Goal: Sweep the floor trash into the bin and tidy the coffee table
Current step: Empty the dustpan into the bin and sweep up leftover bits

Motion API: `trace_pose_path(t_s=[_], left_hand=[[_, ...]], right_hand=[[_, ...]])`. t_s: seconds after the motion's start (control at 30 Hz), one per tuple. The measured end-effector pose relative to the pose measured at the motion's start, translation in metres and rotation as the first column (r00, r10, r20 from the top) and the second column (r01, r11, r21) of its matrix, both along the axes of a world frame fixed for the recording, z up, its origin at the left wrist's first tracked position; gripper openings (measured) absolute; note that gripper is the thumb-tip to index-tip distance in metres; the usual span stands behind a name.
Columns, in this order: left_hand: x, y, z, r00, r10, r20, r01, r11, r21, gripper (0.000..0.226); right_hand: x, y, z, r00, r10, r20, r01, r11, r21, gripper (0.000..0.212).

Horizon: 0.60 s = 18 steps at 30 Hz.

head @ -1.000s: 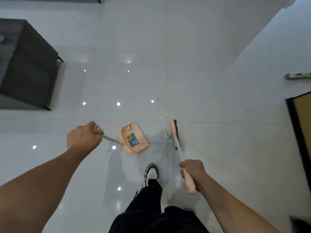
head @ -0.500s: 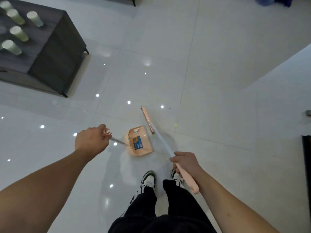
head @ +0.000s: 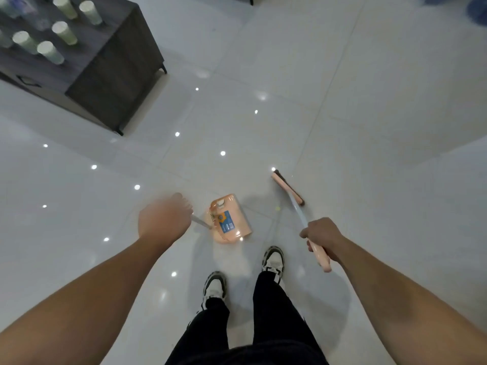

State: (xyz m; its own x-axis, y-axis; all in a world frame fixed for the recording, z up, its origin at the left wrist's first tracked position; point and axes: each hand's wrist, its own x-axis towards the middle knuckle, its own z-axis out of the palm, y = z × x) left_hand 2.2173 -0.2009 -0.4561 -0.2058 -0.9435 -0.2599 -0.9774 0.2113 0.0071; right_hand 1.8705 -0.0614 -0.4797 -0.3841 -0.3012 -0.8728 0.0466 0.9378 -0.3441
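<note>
My shoes [head: 272,259] stand just behind the dustpan [head: 229,218]. My left hand [head: 165,219], blurred, grips the dustpan's handle; my right hand [head: 323,237] grips the broom [head: 292,198], whose head rests on the floor right of the dustpan. A yellow scrap [head: 277,207] lies between them. Far beyond the dustpan, left, the coffee table [head: 105,61] carries cups [head: 50,51].

Both bare arms reach forward and down, the left hand [head: 164,219] blurred and fisted round a thin handle, the right hand [head: 322,235] gripping a pink handle, feet apart below.
</note>
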Motion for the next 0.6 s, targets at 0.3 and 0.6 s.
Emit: trace_pose_path(t_s=[0.3, 0.6], left_hand=[[0.014, -0.013, 0.002, 0.999, 0.050, 0.005, -0.050, 0.999, -0.018, 0.013], [0.073, 0.001, 0.010, 0.981, 0.186, -0.047, -0.187, 0.982, -0.024, 0.016]], right_hand=[[0.045, 0.057, 0.016, 0.995, 0.082, 0.064, -0.083, 0.997, 0.008, 0.049], [0.049, 0.055, 0.033, 1.000, -0.009, -0.017, 0.009, 0.999, -0.035, 0.036]])
